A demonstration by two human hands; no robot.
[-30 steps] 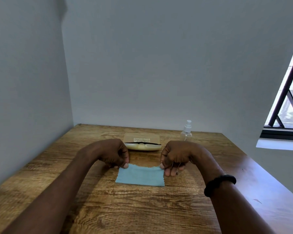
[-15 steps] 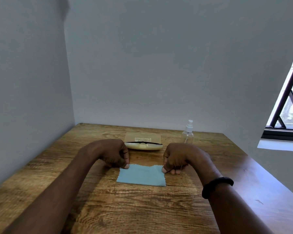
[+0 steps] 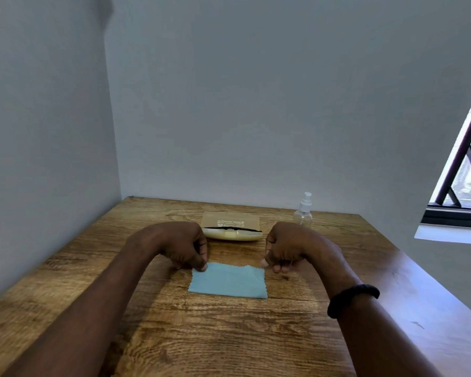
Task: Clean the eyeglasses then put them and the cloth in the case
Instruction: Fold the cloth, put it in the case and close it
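Observation:
A light blue cloth [image 3: 227, 281] lies folded flat on the wooden table [image 3: 229, 336] in front of me. My left hand [image 3: 186, 247] is curled, its fingertips pinching the cloth's far left corner against the table. My right hand [image 3: 284, 251] is curled too, with its thumb just beside the far right corner and nothing visibly in it. Behind the hands an open cream eyeglass case [image 3: 232, 233] with a tan lid sits on the table. A dark line shows along its opening; I cannot tell whether the eyeglasses are inside.
A small clear spray bottle [image 3: 303, 213] stands at the back right, close behind my right hand. Grey walls close the table at the back and left. A window [image 3: 462, 172] is on the right. A black band circles my right wrist.
My right hand has slid slightly right, off the cloth's far right corner. The left hand stays on the left corner and the cloth lies flat in the same place.

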